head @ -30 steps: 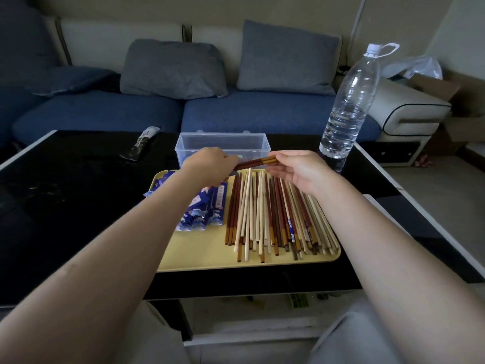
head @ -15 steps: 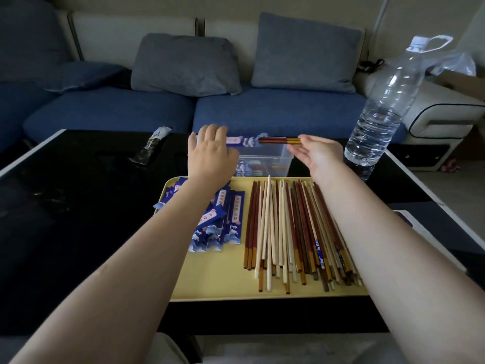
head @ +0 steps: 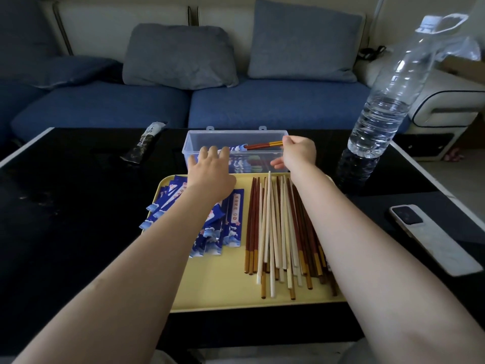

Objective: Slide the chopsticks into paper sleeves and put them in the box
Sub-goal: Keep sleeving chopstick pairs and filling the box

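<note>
On the black counter (head: 65,232), toward its far left, lies a dark wrapped packet (head: 145,143). Nearer the middle sits a yellow tray (head: 223,290), with a heap of blue paper sleeves (head: 228,227) on its left half, partly under the left forearm. The left hand (head: 210,172) reaches over them to the clear plastic box (head: 204,139) just behind the tray; its grip is spread, fingers straight and resting at the box's near rim, over the blue end of a sleeved pair of chopsticks (head: 252,146). That pair lies across the open top of the box, its brown and gold tips sticking out of the sleeve toward the right. More sleeved pairs show through the box wall. The right hand (head: 298,153) pinches those bare tips between thumb and fingers. Loose chopsticks (head: 278,232), brown and pale, lie in a row on the tray's right half. Further right stands a water bottle (head: 380,122), and a phone (head: 430,237) lies near the counter's right edge.
</note>
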`<act>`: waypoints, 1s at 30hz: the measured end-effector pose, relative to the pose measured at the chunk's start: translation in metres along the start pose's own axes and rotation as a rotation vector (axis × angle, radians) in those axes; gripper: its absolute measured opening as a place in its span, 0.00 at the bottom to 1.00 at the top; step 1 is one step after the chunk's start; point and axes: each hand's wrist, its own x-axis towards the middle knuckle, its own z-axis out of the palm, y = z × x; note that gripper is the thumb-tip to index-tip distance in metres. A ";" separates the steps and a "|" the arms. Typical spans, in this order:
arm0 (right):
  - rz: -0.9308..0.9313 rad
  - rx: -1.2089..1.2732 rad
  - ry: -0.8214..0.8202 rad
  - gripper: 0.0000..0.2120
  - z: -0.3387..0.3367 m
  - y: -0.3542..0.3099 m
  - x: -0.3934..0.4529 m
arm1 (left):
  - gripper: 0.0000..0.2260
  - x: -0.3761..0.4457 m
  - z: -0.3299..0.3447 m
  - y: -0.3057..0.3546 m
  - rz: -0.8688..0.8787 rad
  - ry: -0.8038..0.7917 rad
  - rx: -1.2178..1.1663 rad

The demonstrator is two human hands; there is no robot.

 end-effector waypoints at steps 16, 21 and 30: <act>-0.294 -0.469 -0.501 0.12 -0.032 -0.030 -0.064 | 0.17 -0.042 -0.042 0.000 -0.023 -0.280 0.087; -0.240 -0.624 -0.589 0.11 -0.049 -0.019 -0.088 | 0.24 -0.069 -0.046 0.000 0.041 -0.301 0.116; -0.226 -0.592 -0.533 0.11 -0.069 0.012 -0.104 | 0.16 -0.076 -0.043 -0.005 0.000 -0.229 0.067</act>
